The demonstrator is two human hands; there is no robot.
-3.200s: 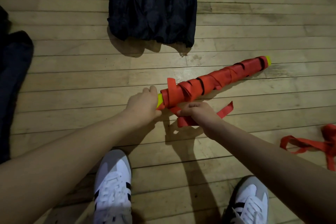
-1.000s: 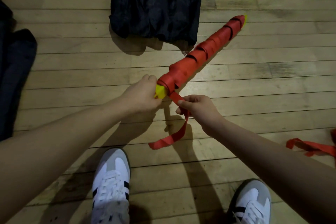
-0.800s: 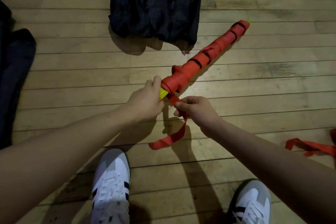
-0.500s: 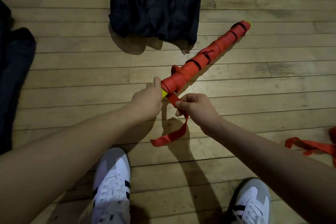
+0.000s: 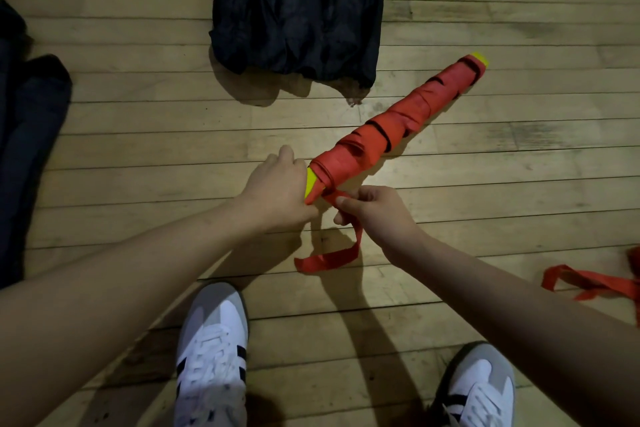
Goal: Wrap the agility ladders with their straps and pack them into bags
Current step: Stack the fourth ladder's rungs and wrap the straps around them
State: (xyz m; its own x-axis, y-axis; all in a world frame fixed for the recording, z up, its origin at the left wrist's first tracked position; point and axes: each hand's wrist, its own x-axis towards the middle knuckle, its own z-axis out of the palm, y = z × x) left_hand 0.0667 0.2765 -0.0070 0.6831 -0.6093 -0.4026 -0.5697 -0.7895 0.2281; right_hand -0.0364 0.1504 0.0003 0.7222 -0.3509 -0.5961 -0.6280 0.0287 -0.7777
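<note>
— Two dark bags on the floor, then?
— Yes. One dark bag [image 5: 24,156] lies along the 9 o'clock edge, crumpled; the other black bag [image 5: 294,7] lies flat at 12 o'clock. Both rest on a wooden plank floor [image 5: 138,121], worn and scuffed, its boards running side to side.
— And the hands?
— The left hand [image 5: 277,189] is curled round the near yellow end of the ladder bundle [image 5: 391,125]. That bundle, wound in red strap, slants from the centre toward 2 o'clock, its far yellow tip just beside the black bag's corner.
— The right one?
— The right hand [image 5: 374,215] pinches the loose strap tail [image 5: 332,256] close under the bundle; the tail hangs down and curls toward 6 o'clock.
— Anything else?
— Two white sneakers [image 5: 211,357] at 6 o'clock, and another loose red strap [image 5: 592,282] on the boards at 4 o'clock.
</note>
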